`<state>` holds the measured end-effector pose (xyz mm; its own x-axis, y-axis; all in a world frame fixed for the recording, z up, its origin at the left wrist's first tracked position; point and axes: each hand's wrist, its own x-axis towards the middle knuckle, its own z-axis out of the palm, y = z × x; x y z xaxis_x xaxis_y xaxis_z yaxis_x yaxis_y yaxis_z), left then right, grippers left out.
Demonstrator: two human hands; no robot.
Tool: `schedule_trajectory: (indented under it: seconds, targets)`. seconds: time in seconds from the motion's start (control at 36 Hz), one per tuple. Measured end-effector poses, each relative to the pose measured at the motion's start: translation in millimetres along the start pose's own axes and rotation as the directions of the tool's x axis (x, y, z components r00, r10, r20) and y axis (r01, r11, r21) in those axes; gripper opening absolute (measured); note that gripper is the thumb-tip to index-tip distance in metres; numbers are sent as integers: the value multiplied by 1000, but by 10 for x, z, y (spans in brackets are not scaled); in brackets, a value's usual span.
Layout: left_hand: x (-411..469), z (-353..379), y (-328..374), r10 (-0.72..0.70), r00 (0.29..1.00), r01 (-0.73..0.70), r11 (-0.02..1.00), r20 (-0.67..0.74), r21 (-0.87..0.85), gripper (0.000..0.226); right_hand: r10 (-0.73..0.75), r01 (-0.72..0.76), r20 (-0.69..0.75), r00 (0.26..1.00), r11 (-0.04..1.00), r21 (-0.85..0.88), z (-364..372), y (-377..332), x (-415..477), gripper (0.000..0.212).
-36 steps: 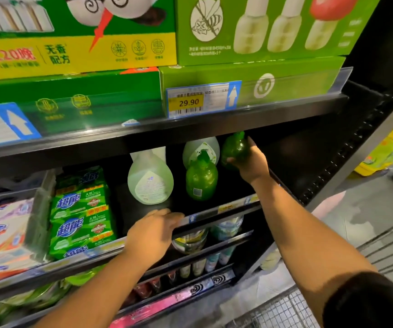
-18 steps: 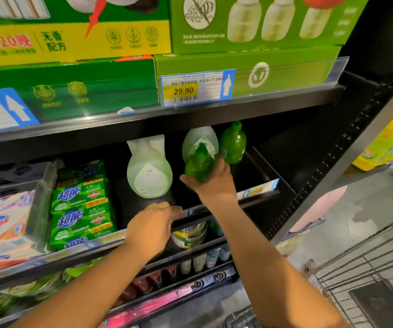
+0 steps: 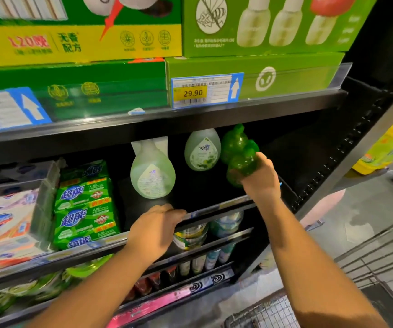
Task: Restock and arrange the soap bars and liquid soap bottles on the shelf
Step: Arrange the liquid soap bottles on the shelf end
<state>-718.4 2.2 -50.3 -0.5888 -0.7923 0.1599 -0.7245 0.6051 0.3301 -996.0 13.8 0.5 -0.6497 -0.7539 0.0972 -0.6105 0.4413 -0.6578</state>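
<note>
My right hand point(image 3: 260, 179) grips a dark green liquid soap bottle point(image 3: 243, 162) at the right of the middle shelf, right in front of a second dark green bottle point(image 3: 232, 143). Two pale green soap bottles stand further left: a large one point(image 3: 153, 172) and a smaller one point(image 3: 202, 150) behind it. Stacked green-wrapped soap bars point(image 3: 85, 204) fill the shelf to the left of the bottles. My left hand point(image 3: 155, 229) rests on the shelf's front rail point(image 3: 216, 208), fingers curled over its edge.
White and orange soap bar packs point(image 3: 3, 221) lie at the far left behind a clear divider. Green boxes point(image 3: 257, 27) sit on the shelf above, with a 29.90 price tag point(image 3: 205, 91). Lower shelves hold jars and tubes. A wire cart point(image 3: 368, 280) stands at the bottom right.
My right hand took hold of the front dark green bottle and carried it rightward, next to the other dark green bottle. My left hand stayed on the rail.
</note>
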Motion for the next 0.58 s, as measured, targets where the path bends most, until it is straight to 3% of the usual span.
schedule_trajectory:
  seconds: [0.06, 0.22, 0.28, 0.33, 0.42, 0.44, 0.53, 0.58]
  targets:
    - [4, -33, 20, 4, 1000, -4, 1000, 16, 5, 47, -24, 24, -11, 1000, 1000, 9, -60, 65, 128, 58]
    - [19, -52, 4, 26, 999, -25, 1000, 21, -9, 51, 2, -8, 48, 999, 992, 126, -99, 45, 233, 85]
    - [39, -102, -5, 9, 998, -2, 994, 60, -111, 34, 17, -11, -92, 996, 997, 72, -108, -30, 125, 103]
    - [50, -174, 16, 15, 998, -4, 981, 56, -196, 25, -143, 139, -282, 949, 990, -37, -75, -96, 11, 83]
    - [18, -333, 51, -97, 990, 51, 925, -104, -378, 28, -336, 321, -357, 872, 941, -101, 28, -223, -100, 50]
    - [14, -392, 38, -151, 963, 49, 911, -221, -410, 28, -355, 337, -329, 875, 935, -111, 62, -274, -103, 49]
    - [71, -556, -48, -241, 824, 133, 962, -512, -238, 32, -357, 314, -269, 894, 930, -191, 84, -469, -44, 47]
    - [137, -682, -91, -340, 792, 228, 935, -507, -271, 46, -331, 291, -188, 925, 933, -213, 101, -640, 30, 51]
